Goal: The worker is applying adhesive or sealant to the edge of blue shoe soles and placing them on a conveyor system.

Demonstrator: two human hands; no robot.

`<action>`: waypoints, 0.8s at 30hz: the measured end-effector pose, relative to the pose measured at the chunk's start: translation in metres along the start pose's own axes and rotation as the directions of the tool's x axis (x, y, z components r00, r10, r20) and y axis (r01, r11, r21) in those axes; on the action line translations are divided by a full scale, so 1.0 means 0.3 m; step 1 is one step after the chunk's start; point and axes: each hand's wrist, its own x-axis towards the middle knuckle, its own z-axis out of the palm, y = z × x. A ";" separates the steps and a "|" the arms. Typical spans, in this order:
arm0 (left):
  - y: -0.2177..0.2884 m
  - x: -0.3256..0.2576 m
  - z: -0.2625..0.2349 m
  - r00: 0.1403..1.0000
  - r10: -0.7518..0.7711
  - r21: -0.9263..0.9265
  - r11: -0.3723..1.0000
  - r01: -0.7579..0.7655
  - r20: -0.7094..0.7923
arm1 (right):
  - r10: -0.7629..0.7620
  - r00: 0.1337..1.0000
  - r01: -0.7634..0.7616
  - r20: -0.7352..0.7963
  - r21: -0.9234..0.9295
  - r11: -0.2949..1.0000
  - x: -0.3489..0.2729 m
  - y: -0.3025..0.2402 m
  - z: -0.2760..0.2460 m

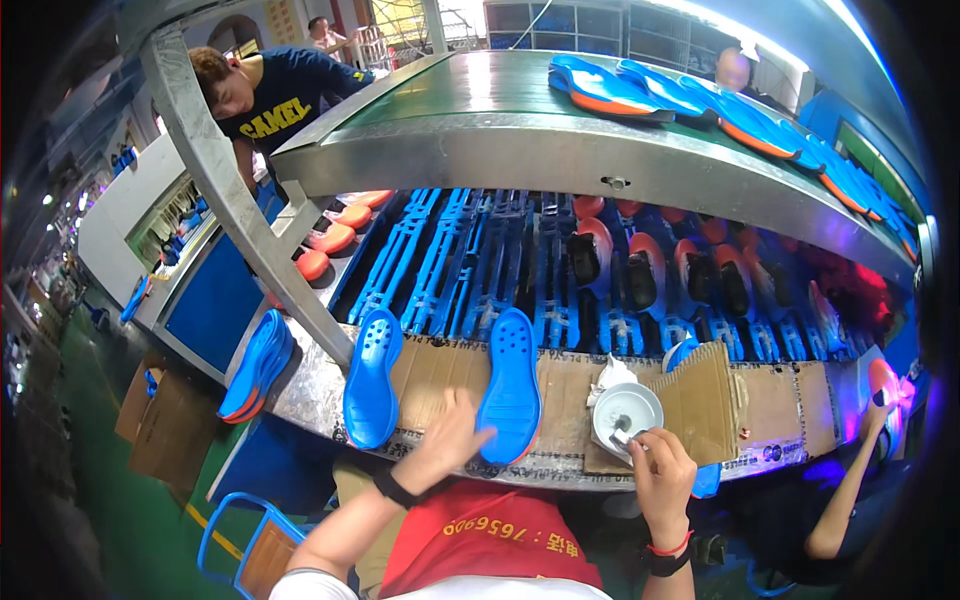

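Note:
My left hand [448, 436] is over the cardboard on the bench, fingers apart and holding nothing. Its thumb reaches the edge of a blue shoe sole [511, 385], though I cannot tell whether they touch. Left of that hand lies another blue sole [373, 378], toe end also dotted with holes. My right hand [664, 474] pinches a small pale tool [621, 437], perhaps a brush, whose tip is in a white bowl [645, 399]. A pale substance lies in the bowl. Crumpled white tissue [612, 374] sits behind it.
A cardboard flap [702, 400] stands right of the bowl. Beyond the bench, blue racks [460, 262] carry shoes. Overhead, a green conveyor [470, 95] bears blue-orange soles. Stacked soles [258, 368] rest by a metal post [235, 195]. A co-worker's arm [850, 480] is at right; another person leans in at left.

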 end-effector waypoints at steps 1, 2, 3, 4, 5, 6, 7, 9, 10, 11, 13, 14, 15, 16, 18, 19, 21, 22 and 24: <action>-0.057 -0.041 0.072 0.998 0.053 -0.024 0.998 -0.054 -0.041 | -0.001 1.000 0.001 0.005 0.004 1.000 0.009 0.005 0.009; -0.058 -0.060 0.101 0.998 0.051 -0.027 0.998 -0.051 -0.034 | -0.011 1.000 0.011 0.014 -0.022 1.000 0.013 0.012 0.016; -0.037 -0.075 0.125 0.993 -0.106 -0.425 0.902 0.078 -0.043 | -0.020 1.000 0.021 0.023 -0.049 0.999 0.014 0.015 0.019; -0.018 -0.087 0.140 0.967 -0.254 -0.749 0.639 0.177 0.012 | -0.013 0.999 0.015 0.030 -0.052 0.999 0.016 0.016 0.022; -0.008 -0.089 0.141 0.952 -0.300 -0.768 0.596 0.233 0.056 | -0.026 0.999 0.028 0.037 -0.053 0.998 0.019 0.015 0.025; -0.006 -0.075 0.121 0.952 -0.298 -0.769 0.593 0.240 0.068 | -0.037 0.998 0.039 0.041 -0.057 0.998 0.023 0.020 0.027; -0.014 -0.057 0.092 0.931 -0.260 -0.849 0.400 0.345 0.256 | -0.039 0.998 0.042 0.046 -0.072 0.996 0.023 0.024 0.029; -0.038 -0.034 0.056 0.879 -0.154 -0.884 0.062 0.464 0.451 | -0.060 0.997 0.065 0.052 -0.090 0.994 0.036 0.027 0.033; -0.030 -0.037 0.042 0.872 -0.151 -0.876 0.063 0.479 0.466 | -0.092 0.994 0.098 0.055 -0.104 0.990 0.042 0.030 0.034; -0.003 -0.039 0.014 0.906 -0.154 -0.917 -0.001 0.399 0.394 | -0.102 0.993 0.107 0.052 -0.126 0.986 0.049 0.036 0.035; 0.060 -0.059 -0.039 0.931 -0.145 -0.941 -0.118 0.318 0.333 | -0.107 0.993 0.114 0.053 -0.158 0.981 0.064 0.053 0.036; 0.074 -0.057 -0.047 0.921 -0.136 -0.928 -0.121 0.351 0.366 | -0.136 0.989 0.144 0.052 -0.181 0.973 0.071 0.064 0.035; 0.082 -0.062 -0.049 0.934 -0.096 -0.937 -0.102 0.335 0.344 | -0.131 0.989 0.141 0.063 -0.193 0.971 0.078 0.070 0.035; 0.087 -0.065 -0.051 0.946 -0.052 -0.945 -0.084 0.316 0.321 | -0.125 0.990 0.137 0.070 -0.206 0.969 0.087 0.071 0.033; 0.078 -0.068 -0.036 0.940 -0.040 -0.940 -0.048 0.338 0.340 | -0.106 0.989 0.127 0.104 -0.217 0.968 0.096 0.077 0.036; 0.098 -0.072 -0.041 0.943 -0.054 -0.943 -0.064 0.325 0.329 | -0.117 0.989 0.133 0.088 -0.207 0.969 0.100 0.081 0.044; 0.122 -0.077 -0.034 0.942 -0.068 -0.943 -0.081 0.323 0.329 | -0.107 0.989 0.128 0.104 -0.213 0.969 0.099 0.095 0.051; 0.132 -0.078 -0.027 0.945 -0.066 -0.947 -0.030 0.319 0.321 | -0.121 0.985 0.144 0.119 -0.205 0.968 0.099 0.098 0.054; 0.137 -0.077 -0.020 0.946 -0.065 -0.948 0.021 0.318 0.317 | -0.108 0.985 0.135 0.132 -0.214 0.967 0.097 0.098 0.055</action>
